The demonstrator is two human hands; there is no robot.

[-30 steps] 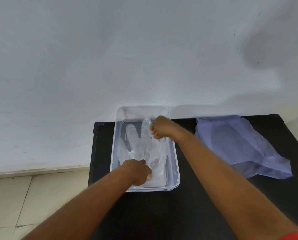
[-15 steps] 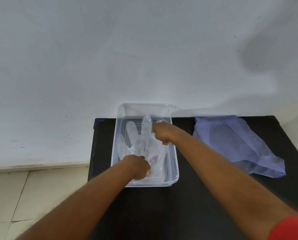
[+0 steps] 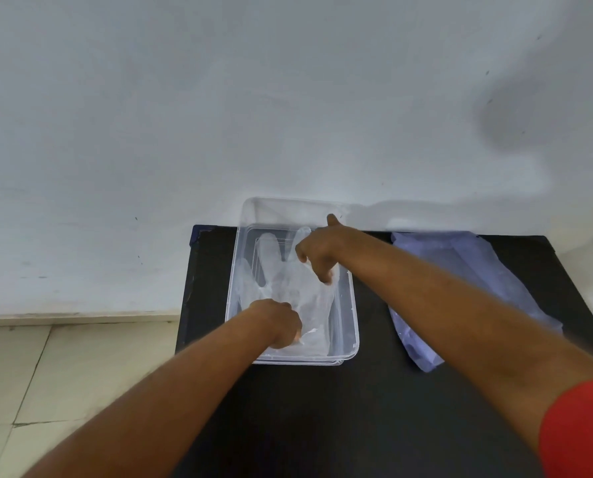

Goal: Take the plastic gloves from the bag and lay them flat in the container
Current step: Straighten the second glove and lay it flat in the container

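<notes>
A clear plastic glove lies spread inside the transparent container, its fingers pointing toward the wall. My left hand is closed on the glove's cuff end near the container's front wall. At the glove's finger end, my right hand has its fingers curled down onto the plastic and its thumb sticking up. The pale purple bag lies flat on the table to the right of the container, partly hidden by my right forearm.
The container and bag rest on a black table pushed against a white wall. A clear lid or second tray leans behind the container. Tiled floor lies left of the table.
My right hand has slid down from the glove's fingertips toward its palm, thumb now raised. The left hand stays on the cuff. The view has shifted slightly.
</notes>
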